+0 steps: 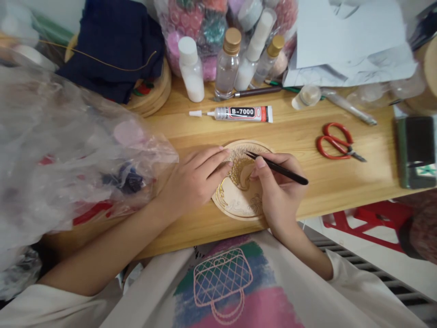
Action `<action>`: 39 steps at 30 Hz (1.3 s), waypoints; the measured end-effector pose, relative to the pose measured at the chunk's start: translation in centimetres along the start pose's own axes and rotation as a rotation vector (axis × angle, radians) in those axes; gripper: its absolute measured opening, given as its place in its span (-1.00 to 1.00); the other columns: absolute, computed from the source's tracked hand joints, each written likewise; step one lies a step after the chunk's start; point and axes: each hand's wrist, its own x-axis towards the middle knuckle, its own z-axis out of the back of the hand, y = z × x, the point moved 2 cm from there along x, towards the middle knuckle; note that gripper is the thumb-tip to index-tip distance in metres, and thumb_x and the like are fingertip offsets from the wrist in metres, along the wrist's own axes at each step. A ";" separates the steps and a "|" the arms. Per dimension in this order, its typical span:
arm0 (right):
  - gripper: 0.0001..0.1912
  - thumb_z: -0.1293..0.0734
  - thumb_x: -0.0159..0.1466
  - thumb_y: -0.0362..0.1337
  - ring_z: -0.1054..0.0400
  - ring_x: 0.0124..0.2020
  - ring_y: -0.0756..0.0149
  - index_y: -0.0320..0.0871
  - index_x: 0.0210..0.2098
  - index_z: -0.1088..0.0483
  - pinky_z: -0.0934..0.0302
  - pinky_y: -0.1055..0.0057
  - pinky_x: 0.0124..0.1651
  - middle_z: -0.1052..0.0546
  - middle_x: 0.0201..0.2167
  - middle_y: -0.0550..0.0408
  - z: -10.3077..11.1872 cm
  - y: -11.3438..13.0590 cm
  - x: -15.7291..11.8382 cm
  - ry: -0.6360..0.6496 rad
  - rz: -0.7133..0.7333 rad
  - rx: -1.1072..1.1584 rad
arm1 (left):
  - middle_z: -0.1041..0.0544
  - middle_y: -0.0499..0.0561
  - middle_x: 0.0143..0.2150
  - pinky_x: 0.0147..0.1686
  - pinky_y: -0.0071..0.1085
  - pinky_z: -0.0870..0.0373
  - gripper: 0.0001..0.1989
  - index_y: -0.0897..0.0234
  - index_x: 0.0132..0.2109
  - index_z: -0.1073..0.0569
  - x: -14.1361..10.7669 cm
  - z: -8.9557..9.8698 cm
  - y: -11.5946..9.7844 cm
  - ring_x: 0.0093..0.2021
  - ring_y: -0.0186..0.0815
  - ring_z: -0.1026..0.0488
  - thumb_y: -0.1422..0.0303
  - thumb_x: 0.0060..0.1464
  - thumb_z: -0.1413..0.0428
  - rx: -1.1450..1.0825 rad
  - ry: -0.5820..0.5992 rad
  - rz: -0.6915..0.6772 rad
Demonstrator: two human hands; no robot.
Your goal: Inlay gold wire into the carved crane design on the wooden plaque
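Observation:
A round, pale wooden disc (235, 200) lies flat on the table, with a drawn pattern and gold wire curls along part of it. My left hand (198, 175) rests on the disc's left side, fingers stretched out, holding nothing that I can see. Black tweezers (283, 171) are pinched in my right hand (282, 191), over the disc's right side. Their tips point left, at the upper middle of the drawing close to the gold wire. Whether anything sits between the tips is too small to tell.
Behind the disc lies a B-7000 glue tube (242, 113) beside its white cap (195, 113). Several bottles (227, 68) stand further back. Red-handled scissors (336, 142) lie to the right, near a green-edged box (417, 150). Clear plastic bags (68, 146) crowd the left.

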 end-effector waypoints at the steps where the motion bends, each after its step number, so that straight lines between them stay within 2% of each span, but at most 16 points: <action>1: -0.83 -0.46 0.20 -0.15 -0.44 -0.48 0.36 -0.10 -0.34 -0.46 -0.43 0.34 -0.32 -0.46 -0.56 0.23 0.0 0.0 0.0 -0.001 -0.002 -0.009 | -0.56 0.17 0.09 0.08 -0.21 -0.49 -0.79 0.37 0.00 -0.52 0.0 0.0 0.0 0.15 -0.13 -0.49 0.49 0.30 -0.03 -0.015 0.001 0.003; 7: -0.80 -0.48 0.18 -0.11 -0.40 -0.51 0.38 -0.09 -0.35 -0.47 -0.41 0.35 -0.33 -0.46 -0.57 0.23 0.0 -0.1 -0.1 -0.010 -0.025 -0.006 | -0.56 0.21 0.10 0.10 -0.20 -0.48 -0.74 0.43 0.08 -0.47 -0.1 0.1 0.1 0.16 -0.11 -0.48 0.52 0.30 -0.01 -0.040 0.008 0.016; 15: -0.80 -0.48 0.18 -0.13 -0.42 -0.48 0.37 -0.10 -0.34 -0.48 -0.41 0.34 -0.29 -0.45 -0.56 0.22 0.1 -0.2 -0.1 -0.008 -0.040 0.017 | -0.60 0.17 0.03 0.03 -0.23 -0.54 -0.82 0.39 -0.06 -0.55 0.3 0.3 -0.1 0.08 -0.11 -0.54 0.49 0.29 -0.07 0.000 -0.032 -0.002; 23: -0.79 -0.46 0.19 -0.10 -0.44 -0.47 0.35 -0.10 -0.33 -0.47 -0.42 0.33 -0.31 -0.49 -0.54 0.21 0.1 -0.2 -0.1 -0.004 -0.039 -0.013 | -0.57 0.15 0.09 0.08 -0.22 -0.51 -0.78 0.31 -0.02 -0.55 0.0 0.0 0.0 0.15 -0.16 -0.49 0.46 0.33 -0.03 -0.027 -0.015 0.013; 31: -0.79 -0.48 0.19 -0.11 -0.45 -0.45 0.34 -0.10 -0.33 -0.48 -0.41 0.35 -0.32 -0.44 -0.57 0.23 0.1 -0.1 -0.1 0.005 -0.059 0.005 | -0.59 0.16 0.02 0.01 -0.23 -0.54 -0.82 0.36 -0.07 -0.57 0.3 0.1 -0.1 0.08 -0.14 -0.53 0.47 0.30 -0.08 0.009 -0.041 -0.004; 39: -0.85 -0.48 0.19 -0.18 -0.40 -0.50 0.44 -0.09 -0.34 -0.48 -0.41 0.42 -0.33 -0.45 -0.56 0.25 0.1 -0.1 -0.1 0.010 -0.040 0.035 | -0.59 0.12 0.03 0.01 -0.28 -0.53 -0.86 0.35 -0.07 -0.54 0.3 0.0 -0.3 0.07 -0.18 -0.53 0.44 0.29 -0.11 0.045 -0.058 0.016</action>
